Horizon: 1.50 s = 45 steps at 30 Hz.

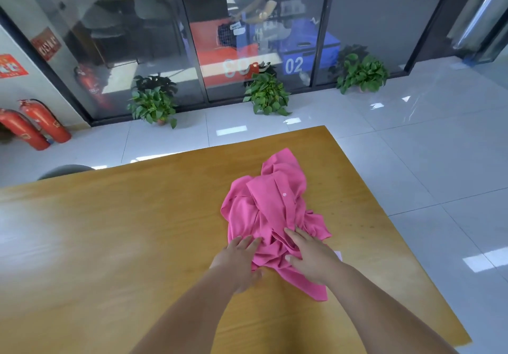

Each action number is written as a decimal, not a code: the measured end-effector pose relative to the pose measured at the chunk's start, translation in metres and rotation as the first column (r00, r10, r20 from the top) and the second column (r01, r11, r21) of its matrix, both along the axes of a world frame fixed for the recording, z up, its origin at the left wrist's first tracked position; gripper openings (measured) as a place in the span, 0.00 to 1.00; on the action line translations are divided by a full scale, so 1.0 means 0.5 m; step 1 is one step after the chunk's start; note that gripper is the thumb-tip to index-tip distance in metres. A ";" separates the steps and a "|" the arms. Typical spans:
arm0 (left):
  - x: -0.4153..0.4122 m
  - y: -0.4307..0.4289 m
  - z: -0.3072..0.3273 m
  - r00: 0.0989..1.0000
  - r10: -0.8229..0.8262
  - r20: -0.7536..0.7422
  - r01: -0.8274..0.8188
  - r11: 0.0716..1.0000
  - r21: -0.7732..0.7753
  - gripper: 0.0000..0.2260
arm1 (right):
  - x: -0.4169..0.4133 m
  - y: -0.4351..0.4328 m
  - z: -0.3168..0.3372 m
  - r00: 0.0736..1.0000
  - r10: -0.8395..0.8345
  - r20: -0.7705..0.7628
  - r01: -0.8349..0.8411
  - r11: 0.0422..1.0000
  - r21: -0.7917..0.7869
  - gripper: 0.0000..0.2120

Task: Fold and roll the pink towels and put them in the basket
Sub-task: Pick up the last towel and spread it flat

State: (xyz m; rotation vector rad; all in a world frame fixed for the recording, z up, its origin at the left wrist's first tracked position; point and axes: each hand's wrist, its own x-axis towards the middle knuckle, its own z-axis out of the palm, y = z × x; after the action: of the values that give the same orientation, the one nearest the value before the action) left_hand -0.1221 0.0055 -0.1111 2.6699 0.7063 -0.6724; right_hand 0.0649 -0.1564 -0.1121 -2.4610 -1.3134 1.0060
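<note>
While the crumpled pink cloth towel (pixel 270 216) is lying near the right edge of the yellow wooden table (pixel 110 243), the left hand (pixel 237 257) and right hand (pixel 310 256) are pressing it flat-fingered, gripping nothing; spreading it smooth first should help folding.

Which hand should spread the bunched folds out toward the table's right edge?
Right, I'd judge. The right hand lies flat on the pink cloth beside its bunched right-side folds; the left hand rests on the opposite edge.
</note>
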 end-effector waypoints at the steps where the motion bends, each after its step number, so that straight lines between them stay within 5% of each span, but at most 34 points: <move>1: -0.025 0.001 0.001 1.000 0.014 0.001 -0.014 1.000 -0.001 0.41 | -0.021 0.006 0.000 1.000 0.014 -0.002 -0.014 1.000 0.002 0.38; 16: -0.442 0.025 0.012 0.973 0.228 0.046 -0.227 0.973 -0.034 0.43 | -0.381 0.106 0.012 0.972 0.234 0.025 -0.231 0.970 -0.076 0.41; 27: -0.751 0.045 0.000 0.946 0.278 0.166 -0.297 0.949 0.106 0.47 | -0.664 0.217 0.016 0.899 0.432 0.072 -0.424 0.899 -0.108 0.43; 45: -0.919 0.178 0.046 0.853 0.519 0.053 -0.521 0.842 0.140 0.41 | -0.864 0.363 0.005 0.799 0.588 0.125 -0.591 0.806 -0.017 0.42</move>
State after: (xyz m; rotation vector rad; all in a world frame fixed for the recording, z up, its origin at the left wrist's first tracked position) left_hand -0.5815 0.0946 -0.0882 2.4211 1.4573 -0.4615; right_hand -0.3670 0.0252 -0.1094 -2.1494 -2.2073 0.9397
